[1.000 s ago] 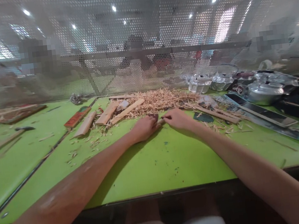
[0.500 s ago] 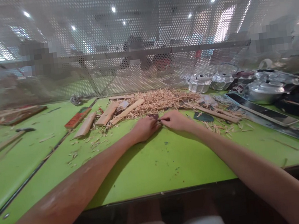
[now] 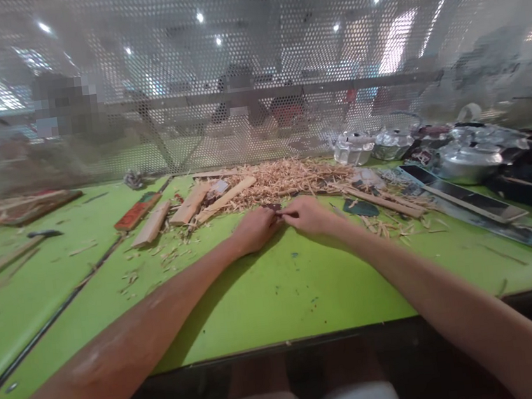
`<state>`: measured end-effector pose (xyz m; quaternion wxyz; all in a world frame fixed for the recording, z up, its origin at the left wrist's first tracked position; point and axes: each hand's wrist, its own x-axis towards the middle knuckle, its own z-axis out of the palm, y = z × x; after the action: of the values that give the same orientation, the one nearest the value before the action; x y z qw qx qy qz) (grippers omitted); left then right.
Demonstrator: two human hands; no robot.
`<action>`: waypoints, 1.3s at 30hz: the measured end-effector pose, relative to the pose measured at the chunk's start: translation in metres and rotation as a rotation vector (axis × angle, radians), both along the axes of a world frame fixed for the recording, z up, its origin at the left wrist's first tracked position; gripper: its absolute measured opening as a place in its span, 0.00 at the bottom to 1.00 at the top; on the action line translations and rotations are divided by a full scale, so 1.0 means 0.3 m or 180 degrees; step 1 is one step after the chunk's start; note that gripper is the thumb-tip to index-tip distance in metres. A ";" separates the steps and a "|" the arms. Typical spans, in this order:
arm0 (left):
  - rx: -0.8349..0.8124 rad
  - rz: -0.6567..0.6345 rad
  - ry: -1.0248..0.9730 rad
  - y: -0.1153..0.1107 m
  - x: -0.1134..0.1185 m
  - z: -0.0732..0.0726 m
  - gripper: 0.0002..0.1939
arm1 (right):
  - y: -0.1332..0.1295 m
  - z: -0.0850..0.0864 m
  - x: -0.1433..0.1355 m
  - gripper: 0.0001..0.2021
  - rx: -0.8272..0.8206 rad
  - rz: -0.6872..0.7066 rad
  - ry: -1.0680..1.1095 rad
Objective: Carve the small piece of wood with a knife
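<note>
Both hands meet at the middle of the green table [image 3: 258, 303], just in front of a heap of thin wood shavings [image 3: 287, 176]. My left hand [image 3: 256, 227] is closed, its fingers curled around a small, flat, dark brown piece [image 3: 274, 207]. Only the far edge of that piece shows past the knuckles, so its kind is unclear. My right hand [image 3: 312, 215] is closed in a pinch, with thumb and forefinger touching the left fingertips at the piece. Whatever lies between the right fingertips is too small to make out.
Flat wooden pieces [image 3: 192, 203] and a red-orange block [image 3: 137, 211] lie left of the heap. A hammer [image 3: 44, 234] is farther left. On the right are a dark green leaf-shaped piece [image 3: 362, 207], a phone [image 3: 467, 192] and several shiny metallic pots [image 3: 468, 162]. A perforated screen [image 3: 248, 124] stands behind.
The right fingertips have shifted very slightly against the left hand, and the dark bit between them shows less. Otherwise the hands and table things stay put; the view drifts a little.
</note>
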<state>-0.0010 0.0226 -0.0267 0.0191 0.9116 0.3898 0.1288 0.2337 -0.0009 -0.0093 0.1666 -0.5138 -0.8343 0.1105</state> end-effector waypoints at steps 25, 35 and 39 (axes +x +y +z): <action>-0.0097 0.0014 0.0264 -0.016 0.004 0.027 0.18 | -0.024 0.082 0.026 0.19 -0.0354 -0.1028 -0.0325; -0.0076 -0.0018 0.0209 -0.009 0.002 0.016 0.20 | -0.039 0.085 0.005 0.19 -0.0341 -0.0679 -0.0265; -0.0190 0.0093 0.0254 -0.022 0.008 0.030 0.21 | -0.032 0.087 0.025 0.20 -0.0284 -0.0861 -0.0361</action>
<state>0.0014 0.0162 -0.0178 0.0289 0.9093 0.4073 0.0809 0.2410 -0.0105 0.0168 0.1095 -0.6339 -0.7598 0.0948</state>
